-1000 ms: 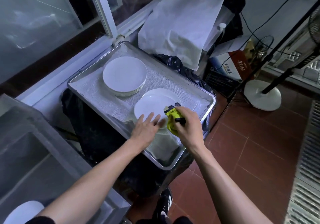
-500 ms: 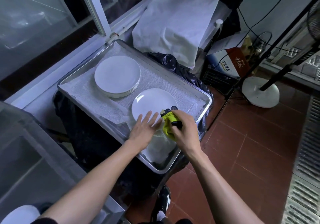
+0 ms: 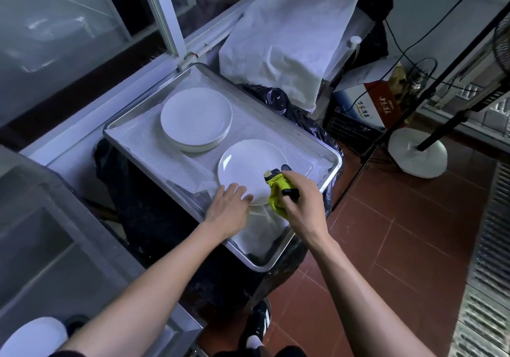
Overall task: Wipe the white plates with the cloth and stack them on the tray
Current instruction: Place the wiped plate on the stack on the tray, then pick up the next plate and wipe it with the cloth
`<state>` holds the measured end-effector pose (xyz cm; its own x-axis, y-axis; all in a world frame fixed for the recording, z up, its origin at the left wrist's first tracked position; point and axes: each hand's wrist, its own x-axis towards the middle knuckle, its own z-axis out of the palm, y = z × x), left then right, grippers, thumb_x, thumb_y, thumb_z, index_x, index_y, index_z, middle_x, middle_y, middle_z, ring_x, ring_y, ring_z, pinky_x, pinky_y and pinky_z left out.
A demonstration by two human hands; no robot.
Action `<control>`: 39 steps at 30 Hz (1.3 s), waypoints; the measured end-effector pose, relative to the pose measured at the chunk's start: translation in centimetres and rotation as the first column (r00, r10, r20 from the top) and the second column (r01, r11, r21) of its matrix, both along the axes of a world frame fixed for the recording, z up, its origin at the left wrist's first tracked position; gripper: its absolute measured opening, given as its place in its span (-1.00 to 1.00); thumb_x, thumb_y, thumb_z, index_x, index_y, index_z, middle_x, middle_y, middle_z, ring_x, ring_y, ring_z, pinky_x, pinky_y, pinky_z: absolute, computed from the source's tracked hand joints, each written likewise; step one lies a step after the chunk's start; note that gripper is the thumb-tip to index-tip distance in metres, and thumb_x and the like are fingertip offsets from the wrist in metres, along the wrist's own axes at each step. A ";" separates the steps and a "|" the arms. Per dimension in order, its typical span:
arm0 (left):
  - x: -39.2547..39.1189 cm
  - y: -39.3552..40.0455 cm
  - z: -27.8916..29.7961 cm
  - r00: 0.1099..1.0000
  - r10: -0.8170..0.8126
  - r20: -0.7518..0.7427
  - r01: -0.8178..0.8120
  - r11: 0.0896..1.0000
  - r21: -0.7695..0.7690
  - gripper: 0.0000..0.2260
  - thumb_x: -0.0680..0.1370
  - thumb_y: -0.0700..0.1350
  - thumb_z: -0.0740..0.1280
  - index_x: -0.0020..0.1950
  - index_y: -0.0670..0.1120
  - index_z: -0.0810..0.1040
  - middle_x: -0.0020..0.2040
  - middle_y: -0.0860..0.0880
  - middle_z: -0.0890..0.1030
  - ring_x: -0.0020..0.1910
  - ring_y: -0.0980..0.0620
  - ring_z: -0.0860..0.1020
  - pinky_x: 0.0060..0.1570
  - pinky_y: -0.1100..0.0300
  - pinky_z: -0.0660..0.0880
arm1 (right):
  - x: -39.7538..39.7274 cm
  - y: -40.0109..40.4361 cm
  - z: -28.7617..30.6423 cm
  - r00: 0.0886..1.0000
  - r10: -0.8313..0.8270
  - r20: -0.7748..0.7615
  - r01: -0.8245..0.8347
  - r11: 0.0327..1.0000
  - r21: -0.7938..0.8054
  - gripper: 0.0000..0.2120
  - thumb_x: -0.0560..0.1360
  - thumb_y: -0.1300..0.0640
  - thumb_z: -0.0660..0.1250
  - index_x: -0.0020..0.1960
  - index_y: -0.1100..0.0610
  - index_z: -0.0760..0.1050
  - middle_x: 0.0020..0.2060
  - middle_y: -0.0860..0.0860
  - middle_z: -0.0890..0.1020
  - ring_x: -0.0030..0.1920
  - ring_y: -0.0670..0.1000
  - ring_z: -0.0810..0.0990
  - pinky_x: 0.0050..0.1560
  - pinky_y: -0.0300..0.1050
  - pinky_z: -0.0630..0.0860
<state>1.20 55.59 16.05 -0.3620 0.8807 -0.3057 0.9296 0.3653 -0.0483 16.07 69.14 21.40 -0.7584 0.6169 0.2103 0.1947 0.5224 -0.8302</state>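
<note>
A single white plate lies flat on the lined metal tray, near its right side. My left hand rests on the plate's near rim with fingers spread and straight. My right hand grips a bunched yellow cloth with a dark part, at the plate's right edge. Behind, toward the tray's far left, stands a stack of white plates. Another white plate shows at the bottom left corner, partly cut off.
The tray sits on something covered by a black bag, beside a steel sink at left. A white bag stands behind the tray. A fan base and cables lie on the red tiled floor at right.
The loose plate has settled flat onto the tray, where a second plate beneath it showed a second ago. Both hands stay at its near edge; the view shifted slightly.
</note>
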 end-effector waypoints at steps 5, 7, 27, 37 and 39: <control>-0.1 -2.6 1.4 0.999 0.038 -0.007 -0.037 0.996 0.081 -0.60 0.70 0.01 0.05 0.51 -0.01 0.36 0.48 -0.04 0.37 0.51 -0.08 0.22 0.43 -0.06 0.18 | -0.8 -0.9 0.7 0.999 0.027 0.048 -0.029 0.998 0.061 -0.68 0.25 0.34 0.24 -0.11 -0.02 0.47 -0.25 -0.11 0.55 -0.19 -0.02 0.51 -0.20 -0.09 0.46; -0.2 -4.1 2.1 0.998 0.065 0.001 -0.064 0.988 0.138 -0.61 0.70 0.01 0.04 0.50 -0.01 0.38 0.47 -0.02 0.39 0.51 -0.06 0.25 0.45 -0.03 0.17 | -1.5 -1.6 0.8 0.996 0.048 0.069 -0.053 0.996 0.068 -0.61 0.23 0.36 0.25 -0.06 -0.03 0.51 -0.23 -0.15 0.56 -0.17 -0.04 0.51 -0.16 -0.11 0.46; -2.6 -39.8 2.7 0.711 0.661 0.239 -0.699 0.632 0.334 -0.66 0.59 -0.12 0.32 0.36 -0.14 0.57 0.22 -0.15 0.63 0.24 -0.22 0.54 0.21 -0.05 0.45 | -14.5 -32.0 1.1 0.831 0.522 0.189 -0.548 0.828 0.121 -0.47 0.37 0.26 0.49 0.33 0.06 0.57 0.29 -0.03 0.60 0.21 0.08 0.50 0.20 -0.22 0.34; 1.4 -62.0 -1.9 0.397 0.878 0.268 -0.916 0.360 0.178 -0.67 0.61 -0.06 0.28 0.37 -0.03 0.54 0.20 -0.06 0.65 0.15 -0.16 0.57 0.00 -0.04 0.54 | -16.6 -52.7 -2.4 0.638 0.697 0.327 -0.750 0.659 0.058 -0.48 0.42 0.28 0.44 0.37 0.11 0.54 0.30 0.03 0.59 0.21 0.15 0.47 0.18 -0.05 0.42; 2.3 -64.9 -2.6 0.362 0.894 0.263 -0.931 0.330 0.159 -0.66 0.61 -0.06 0.26 0.38 -0.01 0.53 0.20 -0.04 0.65 0.15 -0.15 0.58 0.00 -0.03 0.54 | -16.5 -55.8 -3.3 0.604 0.718 0.345 -0.776 0.629 0.049 -0.49 0.42 0.27 0.44 0.36 0.09 0.55 0.28 0.01 0.60 0.18 0.13 0.47 0.14 -0.05 0.42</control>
